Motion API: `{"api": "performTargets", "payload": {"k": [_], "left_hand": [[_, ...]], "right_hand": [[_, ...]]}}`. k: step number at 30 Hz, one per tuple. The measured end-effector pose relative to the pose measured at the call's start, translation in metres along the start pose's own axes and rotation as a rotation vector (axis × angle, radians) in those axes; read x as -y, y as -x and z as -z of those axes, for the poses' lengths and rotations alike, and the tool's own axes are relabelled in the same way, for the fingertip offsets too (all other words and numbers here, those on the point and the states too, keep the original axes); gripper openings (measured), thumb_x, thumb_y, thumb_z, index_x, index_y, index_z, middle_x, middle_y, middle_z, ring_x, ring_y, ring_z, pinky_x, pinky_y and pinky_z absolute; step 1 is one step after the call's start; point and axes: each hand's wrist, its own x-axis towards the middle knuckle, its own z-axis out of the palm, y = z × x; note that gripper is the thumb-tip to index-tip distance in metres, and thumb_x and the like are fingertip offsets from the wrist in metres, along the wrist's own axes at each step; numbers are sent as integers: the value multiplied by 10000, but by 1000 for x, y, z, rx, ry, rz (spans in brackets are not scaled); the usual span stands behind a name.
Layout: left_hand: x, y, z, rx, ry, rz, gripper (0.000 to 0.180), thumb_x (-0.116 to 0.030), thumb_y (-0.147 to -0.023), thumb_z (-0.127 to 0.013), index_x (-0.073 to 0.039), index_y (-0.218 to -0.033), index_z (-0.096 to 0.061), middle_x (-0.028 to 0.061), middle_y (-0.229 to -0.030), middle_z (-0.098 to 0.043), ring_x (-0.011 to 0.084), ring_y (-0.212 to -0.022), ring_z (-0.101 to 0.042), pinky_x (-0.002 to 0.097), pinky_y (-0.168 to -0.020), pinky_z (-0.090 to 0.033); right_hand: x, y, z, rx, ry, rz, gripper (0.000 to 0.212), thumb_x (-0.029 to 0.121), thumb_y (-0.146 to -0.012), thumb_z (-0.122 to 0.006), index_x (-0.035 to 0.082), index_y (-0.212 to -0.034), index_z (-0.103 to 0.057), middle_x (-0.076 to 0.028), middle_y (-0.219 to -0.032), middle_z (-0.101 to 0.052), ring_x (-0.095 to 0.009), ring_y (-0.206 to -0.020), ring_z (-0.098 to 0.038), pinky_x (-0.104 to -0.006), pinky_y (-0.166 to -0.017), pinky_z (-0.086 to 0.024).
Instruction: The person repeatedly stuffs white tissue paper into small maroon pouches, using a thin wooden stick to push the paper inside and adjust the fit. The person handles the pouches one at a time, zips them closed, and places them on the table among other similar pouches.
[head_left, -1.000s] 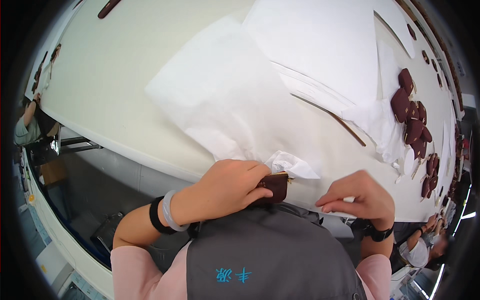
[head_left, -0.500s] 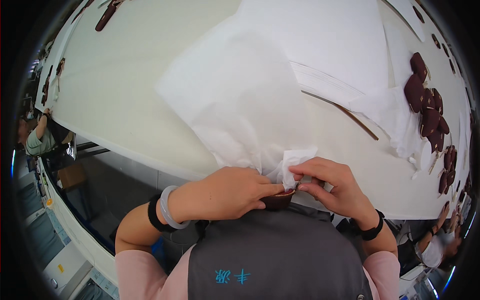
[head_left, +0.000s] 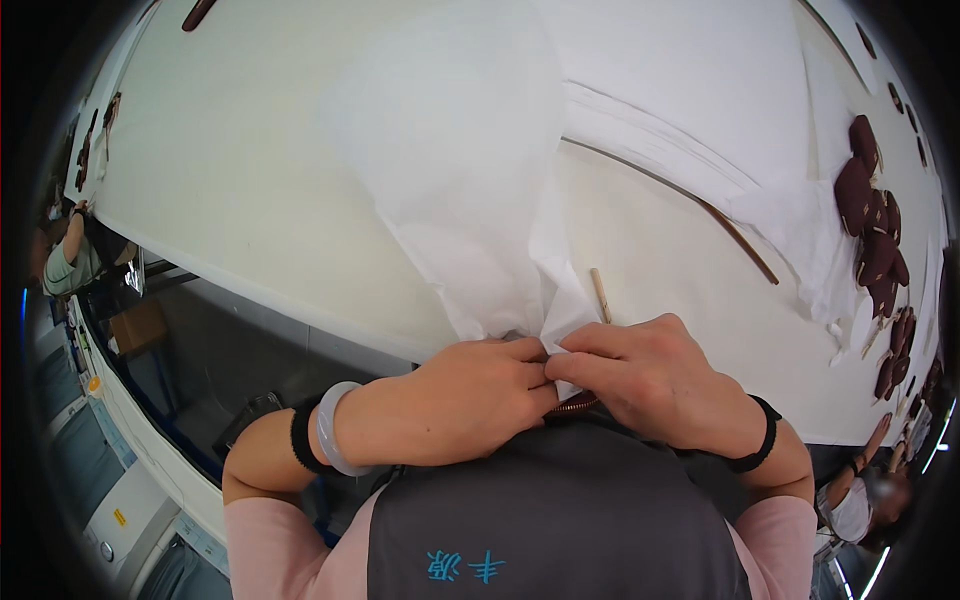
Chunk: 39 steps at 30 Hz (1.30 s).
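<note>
A small dark red zip pouch (head_left: 577,403) with a gold-coloured zipper is held against my apron, its lower part hidden by my hands and the apron. My left hand (head_left: 480,402) is closed at the pouch's mouth, its thumb out of sight. Thumb and forefinger of my right hand (head_left: 660,385) pinch the gathered end of a thin white tissue sheet (head_left: 480,190) right at that opening. The rest of the sheet spreads away over the table. A short tan strip (head_left: 600,295) sticks up beyond my right fingers.
A pile of dark red pouches (head_left: 868,200) lies on the right of the pale table (head_left: 250,180). White paper sheets (head_left: 690,70) are stacked at the back, with a thin brown strip (head_left: 735,243) along their near edge. Co-workers sit at the far left and right.
My right hand has moved left, close against my left hand, bringing the tissue end with it. The sheet has narrowed into folds near the pouch. The tan strip has come into sight.
</note>
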Motion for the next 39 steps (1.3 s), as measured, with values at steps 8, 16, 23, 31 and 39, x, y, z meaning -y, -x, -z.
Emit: {"api": "performTargets", "payload": {"k": [8, 16, 23, 31, 39], "left_hand": [[5, 11, -2, -260, 187, 88, 212, -202, -852, -767, -48, -918, -637, 82, -954, -647, 263, -834, -639, 367, -707, -531], [9, -1, -9, -442, 129, 48, 237, -174, -819, -798, -40, -866, -609, 67, -924, -624, 234, -732, -622, 330, -600, -508], [23, -28, 15, -764, 11, 4, 238, -95, -810, -815, -34, -955, -636, 71, -1017, -619, 191, -813, -634, 314, -672, -511], [-4, -48, 22, -887, 1602, 237, 468, -113, -941, -731, -18, -1336, -500, 88, -1283, -603, 156, -1168, -601, 323, -957, -517], [-26, -76, 29, -1007, 1068, 200, 411, -55, -827, -821, 13, -1190, -641, 84, -1077, -723, 138, -955, -684, 295, -843, -568]], "right_hand": [[-2, 2, 27, 389, -269, -248, 304, 174, -936, -673, 65, -1168, -509, -115, -831, -714, -354, -748, -692, -421, -599, -516], [-14, 13, 1, 368, -309, -163, 400, 262, -913, -718, 14, -1201, -593, -158, -758, -665, -369, -713, -642, -420, -657, -496], [-32, 17, 1, 213, -693, -540, 324, 275, -991, -671, -1, -1161, -687, -34, -771, -659, -120, -712, -560, -304, -665, -456], [-6, 6, 20, -276, -860, -418, 310, 291, -1055, -577, 9, -1143, -671, 67, -607, -513, -18, -487, -432, -225, -463, -346], [9, 13, 31, -51, -1033, -502, 509, 411, -1079, -483, 33, -1417, -445, 48, -740, -481, -44, -507, -406, -220, -465, -343]]}}
